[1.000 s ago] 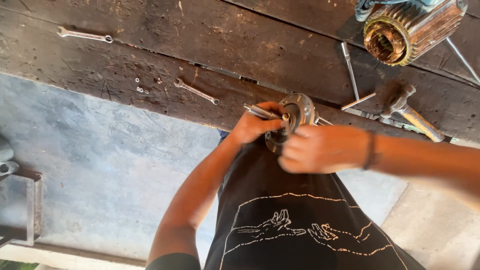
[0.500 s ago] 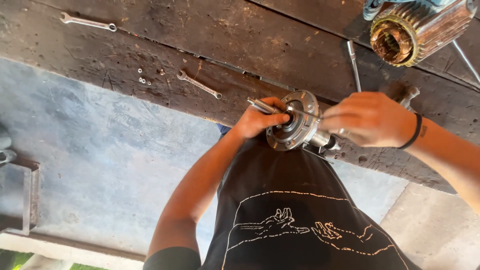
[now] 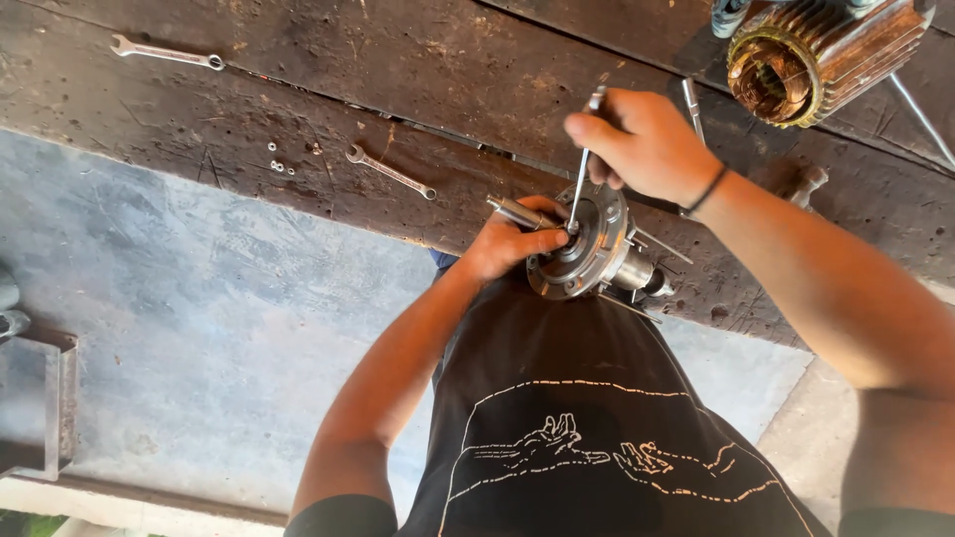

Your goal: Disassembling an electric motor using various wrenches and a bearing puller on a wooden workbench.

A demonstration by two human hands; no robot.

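Right hand [image 3: 637, 144] has lifted off the hub [image 3: 582, 244], now gripping a thin rod [image 3: 581, 179] over it; left hand [image 3: 512, 239] still clutches the hub.

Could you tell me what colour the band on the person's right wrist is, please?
The wristband is black, a thin loop just behind the right hand; the head view shows it clearly.

A dark, worn wooden table [image 3: 298, 70] spans the upper frame; grey concrete floor [image 3: 199, 328] fills the lower left in daylight.

One head-worn camera looks steeply down, close over the hands, workbench [image 3: 298, 89] edge and floor [image 3: 179, 328].
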